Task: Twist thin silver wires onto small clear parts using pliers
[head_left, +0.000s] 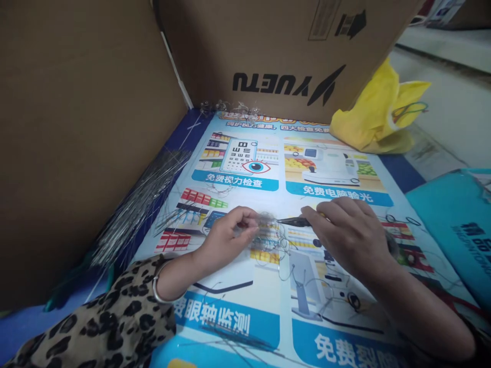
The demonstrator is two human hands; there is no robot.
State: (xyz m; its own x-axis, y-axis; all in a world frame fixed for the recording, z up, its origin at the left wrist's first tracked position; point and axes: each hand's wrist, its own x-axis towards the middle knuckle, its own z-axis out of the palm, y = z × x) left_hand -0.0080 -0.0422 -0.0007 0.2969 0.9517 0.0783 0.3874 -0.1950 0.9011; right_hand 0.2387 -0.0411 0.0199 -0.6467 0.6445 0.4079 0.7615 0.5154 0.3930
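Note:
My left hand [232, 235] pinches the edge of a small tangle of thin wire [270, 230], thumb and fingertips pressed together. My right hand [349, 232] is wrapped around dark, pointed pliers [293, 222]. The tips of the pliers reach the right side of the wire tangle; whether the jaws are closed on a strand is too fine to tell. Loose curls of wire hang below the tangle over a printed poster [264, 278]. Both hands are just above the poster.
Cardboard panels [276, 46] stand at the left and back. A bundle of straight wires [141, 204] lies at the left. Small wire coils [241, 110] sit by the back panel. A yellow bag [368, 112] and a turquoise bag [456, 225] are on the right.

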